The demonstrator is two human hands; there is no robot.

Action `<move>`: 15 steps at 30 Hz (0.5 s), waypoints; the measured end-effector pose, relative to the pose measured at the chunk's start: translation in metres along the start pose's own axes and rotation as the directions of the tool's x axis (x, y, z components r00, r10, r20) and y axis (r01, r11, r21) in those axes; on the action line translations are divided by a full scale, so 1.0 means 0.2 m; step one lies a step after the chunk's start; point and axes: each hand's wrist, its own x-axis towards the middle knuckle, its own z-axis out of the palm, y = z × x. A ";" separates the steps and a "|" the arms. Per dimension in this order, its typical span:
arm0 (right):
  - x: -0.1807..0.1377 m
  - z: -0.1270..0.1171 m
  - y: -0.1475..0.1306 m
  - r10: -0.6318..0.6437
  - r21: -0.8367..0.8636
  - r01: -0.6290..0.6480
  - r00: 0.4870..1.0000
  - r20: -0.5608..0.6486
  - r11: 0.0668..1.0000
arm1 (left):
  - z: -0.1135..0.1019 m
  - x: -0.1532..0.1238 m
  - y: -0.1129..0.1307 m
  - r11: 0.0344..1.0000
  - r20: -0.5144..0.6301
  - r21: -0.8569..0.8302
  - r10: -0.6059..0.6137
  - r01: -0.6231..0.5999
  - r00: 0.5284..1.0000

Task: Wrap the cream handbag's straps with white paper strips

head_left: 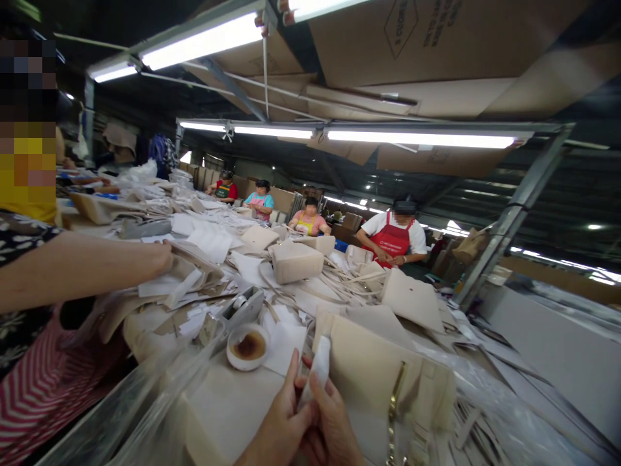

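Observation:
Low in the middle of the head view, my left hand (pixel 284 411) and my right hand (pixel 334 414) are together. A slim white roll (pixel 320 359), like folded cloth or paper, sticks up between them; its exact kind I cannot make out. Right thumb and fingers press around it, and the left fingers close on its lower part, the left index finger stretched upward. Just behind stands a cream handbag (pixel 369 349) with a gold metal strip (pixel 395 404) on it. Left of my hands, a white bowl (pixel 229 349) holds brown liquid or residue.
A co-worker's arm (pixel 87 268) reaches in from the left over cream pieces. Cream bags (pixel 297 260), straps and white paper (pixel 208 239) heap across the long table. Clear plastic sheeting (pixel 145 401) lies along the near edge. A metal post (pixel 514 213) rises on the right; several people work farther back.

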 end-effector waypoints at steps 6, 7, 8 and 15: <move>0.01 -0.02 0.02 -0.141 -0.291 0.160 0.986 0.083 0.943 | -0.07 0.05 -0.04 0.989 -0.031 0.125 -0.080 0.084 0.996; -0.02 -0.06 -0.01 -0.176 -0.389 0.195 0.981 0.085 0.900 | -0.08 0.06 -0.03 0.975 -0.017 0.184 -0.125 0.126 0.992; -0.05 -0.10 -0.05 -0.241 -0.497 0.237 0.969 0.057 0.835 | -0.10 0.06 -0.02 0.961 -0.006 0.235 -0.150 0.147 0.989; -0.36 -0.43 -0.46 -0.879 -0.960 0.105 0.436 -0.192 0.261 | -0.14 0.03 0.13 0.734 -0.051 0.667 -0.129 0.130 0.990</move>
